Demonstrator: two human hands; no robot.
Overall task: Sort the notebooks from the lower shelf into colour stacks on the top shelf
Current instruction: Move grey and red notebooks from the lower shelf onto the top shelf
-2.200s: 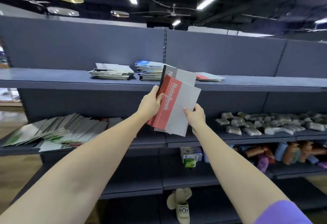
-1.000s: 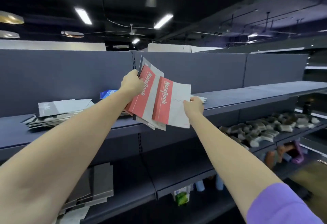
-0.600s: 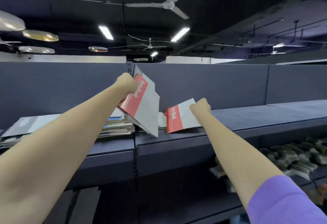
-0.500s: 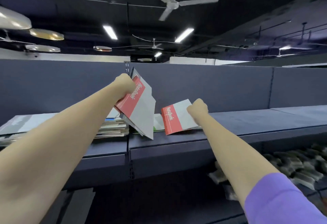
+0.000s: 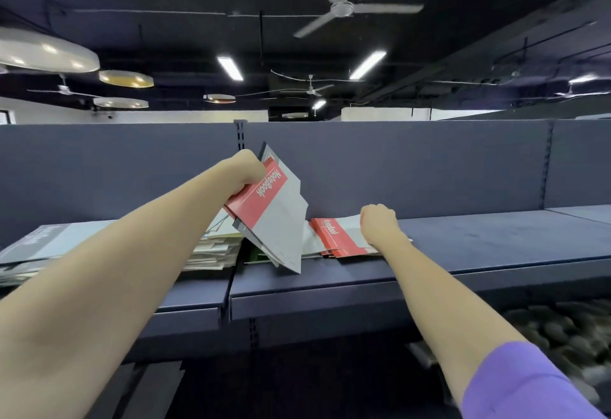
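My left hand (image 5: 246, 170) grips a tilted bundle of notebooks (image 5: 274, 210) above the top shelf (image 5: 496, 236); the front one is grey with a red "NoteBook" spine band. My right hand (image 5: 378, 223) lies with curled fingers on a red-banded notebook (image 5: 334, 235) that lies flat on top of the red stack on the shelf. Whether the fingers still pinch it is not visible. A second stack (image 5: 215, 246) of pale notebooks sits left of the bundle, partly behind my left forearm. A grey stack (image 5: 36, 246) lies at the far left.
The grey back panel (image 5: 429, 167) rises behind the top shelf. Below at the right, a lower shelf holds several blurred dark items (image 5: 562, 329). Loose grey notebooks (image 5: 148, 382) show at the bottom left on a lower shelf.
My right hand took one red-banded notebook from the bundle, carried it right and lowered it flat onto the red stack. My left hand kept the remaining bundle raised.
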